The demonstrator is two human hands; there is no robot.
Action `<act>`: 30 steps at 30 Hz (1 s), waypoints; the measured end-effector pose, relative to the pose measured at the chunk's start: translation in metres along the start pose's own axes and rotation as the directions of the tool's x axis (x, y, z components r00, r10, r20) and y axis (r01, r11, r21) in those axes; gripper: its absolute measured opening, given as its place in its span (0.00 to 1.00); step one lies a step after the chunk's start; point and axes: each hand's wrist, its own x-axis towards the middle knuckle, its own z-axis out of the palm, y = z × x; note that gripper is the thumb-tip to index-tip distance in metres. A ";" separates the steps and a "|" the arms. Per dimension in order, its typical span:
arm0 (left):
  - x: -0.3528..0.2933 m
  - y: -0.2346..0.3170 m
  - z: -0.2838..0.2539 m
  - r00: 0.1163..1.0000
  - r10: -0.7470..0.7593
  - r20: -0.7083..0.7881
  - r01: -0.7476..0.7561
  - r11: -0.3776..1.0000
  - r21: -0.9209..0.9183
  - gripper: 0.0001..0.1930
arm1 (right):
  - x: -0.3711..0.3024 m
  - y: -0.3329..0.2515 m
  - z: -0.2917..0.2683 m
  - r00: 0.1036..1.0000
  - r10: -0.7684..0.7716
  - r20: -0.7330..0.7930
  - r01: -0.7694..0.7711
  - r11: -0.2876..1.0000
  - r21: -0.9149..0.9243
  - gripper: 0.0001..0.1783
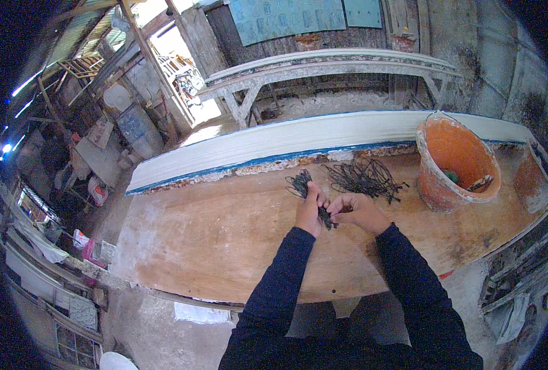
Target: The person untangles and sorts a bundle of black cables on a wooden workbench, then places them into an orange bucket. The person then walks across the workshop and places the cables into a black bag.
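Note:
My left hand point(309, 213) is closed around a bundle of thin dark wire loops point(300, 182). Looped ends stick out above the fist, and the bundle's other end shows below it. At that lower end, the fingers of my right hand point(363, 213) are pinched together against the wires. Just beyond both hands, a loose, tangled pile of similar dark wire loops point(367, 179) lies on the brown wooden tabletop point(224, 240).
An orange bucket point(433, 176) crusted with white stands on the right, with a few small items inside. A long white moulded strip point(274, 145) with a blue edge runs along the table's far side. Behind it stands a whitened bench point(329, 69). A blue barrel point(139, 131) is at far left.

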 end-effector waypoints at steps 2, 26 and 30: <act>0.005 0.002 -0.002 0.998 0.053 -0.032 -0.053 0.999 -0.010 0.20 | 0.000 0.000 -0.001 0.999 -0.027 -0.047 0.025 0.999 -0.032 0.05; -0.003 -0.001 0.004 0.997 -0.063 -0.032 0.066 0.994 0.083 0.24 | 0.000 0.004 0.003 0.966 -0.129 -0.224 0.068 0.963 -0.261 0.05; -0.005 -0.001 0.008 0.998 -0.040 -0.056 0.046 0.992 0.118 0.27 | -0.001 0.002 0.008 0.959 -0.217 -0.184 0.145 0.929 -0.340 0.04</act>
